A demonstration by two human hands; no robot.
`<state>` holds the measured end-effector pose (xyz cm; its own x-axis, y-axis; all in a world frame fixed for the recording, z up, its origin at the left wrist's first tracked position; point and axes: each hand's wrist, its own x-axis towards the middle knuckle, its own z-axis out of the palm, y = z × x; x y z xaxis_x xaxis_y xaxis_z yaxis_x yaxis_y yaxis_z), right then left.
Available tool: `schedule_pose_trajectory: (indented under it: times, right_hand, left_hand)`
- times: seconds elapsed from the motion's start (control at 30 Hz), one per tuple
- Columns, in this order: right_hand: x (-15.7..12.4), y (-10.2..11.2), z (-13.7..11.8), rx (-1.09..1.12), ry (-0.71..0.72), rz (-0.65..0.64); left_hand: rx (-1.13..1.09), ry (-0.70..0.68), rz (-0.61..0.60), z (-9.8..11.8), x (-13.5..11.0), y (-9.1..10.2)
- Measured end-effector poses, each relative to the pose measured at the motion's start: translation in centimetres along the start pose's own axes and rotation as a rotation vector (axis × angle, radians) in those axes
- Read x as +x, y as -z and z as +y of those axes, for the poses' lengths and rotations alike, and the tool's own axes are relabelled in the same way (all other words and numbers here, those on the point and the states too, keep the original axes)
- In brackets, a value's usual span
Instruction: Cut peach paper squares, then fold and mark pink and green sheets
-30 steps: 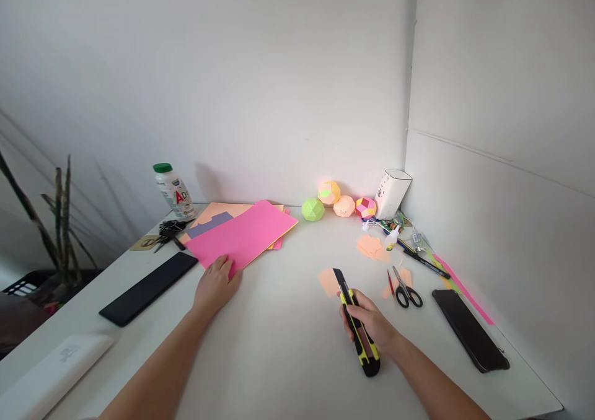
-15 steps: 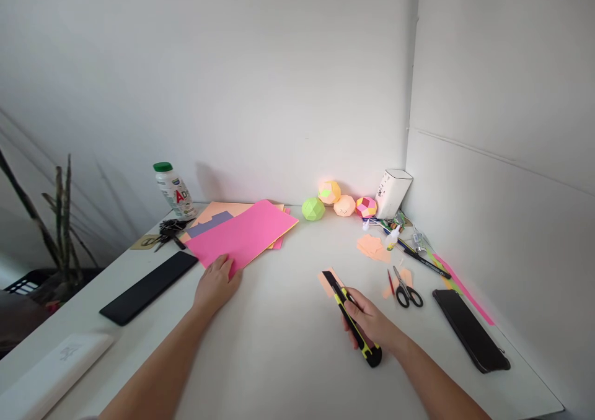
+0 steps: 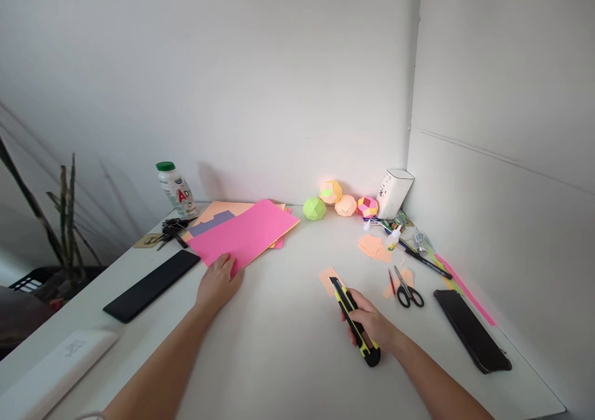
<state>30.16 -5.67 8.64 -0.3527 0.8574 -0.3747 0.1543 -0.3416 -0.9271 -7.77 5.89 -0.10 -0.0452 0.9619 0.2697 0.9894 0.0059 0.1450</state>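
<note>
My right hand (image 3: 365, 318) grips a black and yellow utility knife (image 3: 356, 324), its tip pointing up and left. The thumb lies on the knife's body. Partly under the knife's tip in view is a small peach paper piece (image 3: 327, 281) on the table. My left hand (image 3: 219, 284) lies on the near corner of a pink paper sheet (image 3: 244, 234), fingers slightly bent and thumb apart. Beneath that sheet show peach paper (image 3: 218, 208), a purple piece (image 3: 209, 223) and a yellow edge.
Scissors (image 3: 406, 293), a red pencil-like stick (image 3: 392, 282), peach scraps (image 3: 374, 247), a glue bottle (image 3: 393, 238) and a black case (image 3: 471, 330) lie right. Paper balls (image 3: 315, 209) line the wall. Keys (image 3: 173, 228), a white bottle (image 3: 177, 191) and a black slab (image 3: 151, 285) are left.
A shorter length of the knife's dark blade shows now, and its tip sits slightly lower and to the right. My left hand stays on the pink sheet. The view has shifted slightly.
</note>
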Motion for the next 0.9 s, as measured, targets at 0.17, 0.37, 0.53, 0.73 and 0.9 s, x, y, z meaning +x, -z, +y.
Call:
schedule_pose_trajectory:
  times: [0.17, 0.37, 0.53, 0.73, 0.9]
  right_hand:
    - [0.04, 0.26, 0.2, 0.003, 0.01, 0.007]
    - [-0.17, 0.03, 0.05, 0.041, 0.036, 0.019]
    - [0.01, 0.05, 0.15, 0.056, 0.102, 0.104]
    - [0.4, 0.25, 0.26, 0.016, 0.078, 0.117]
    - [0.08, 0.78, -0.31, -0.127, 0.075, 0.174]
  left_hand:
    - [0.004, 0.0, -0.001, -0.06, 0.1, -0.14]
    - [0.001, -0.003, 0.005, -0.08, 0.09, -0.2]
    - [-0.006, -0.001, 0.013, -0.06, 0.03, -0.05]
    - [-0.013, 0.002, 0.011, -0.02, 0.0, 0.1]
    - [-0.018, 0.013, 0.005, 0.15, -0.08, 0.28]
